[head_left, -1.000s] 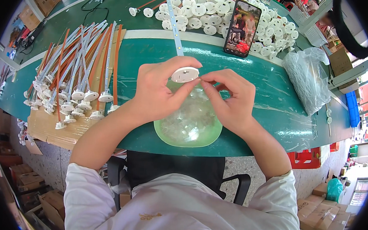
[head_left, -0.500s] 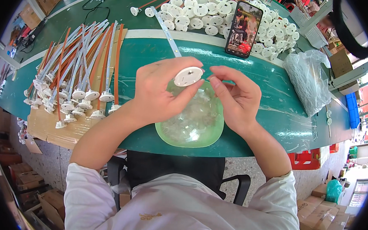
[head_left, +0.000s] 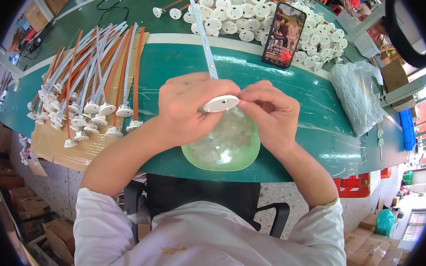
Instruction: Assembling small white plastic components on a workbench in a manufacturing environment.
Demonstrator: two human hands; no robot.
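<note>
Left hand (head_left: 187, 107): fingers holding white disc cap (head_left: 221, 104), LED strip (head_left: 207, 50) toward eleven o'clock. Right hand (head_left: 274, 111): fingers narrow at cap's three-o'clock rim, grip unclear. Green bowl (head_left: 219, 168) at six.

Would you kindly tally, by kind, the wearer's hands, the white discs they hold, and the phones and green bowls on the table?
Hands (left hand, right hand): 2
Held white disc: 1
Phone: 1
Green bowl: 1
Total: 5
</note>
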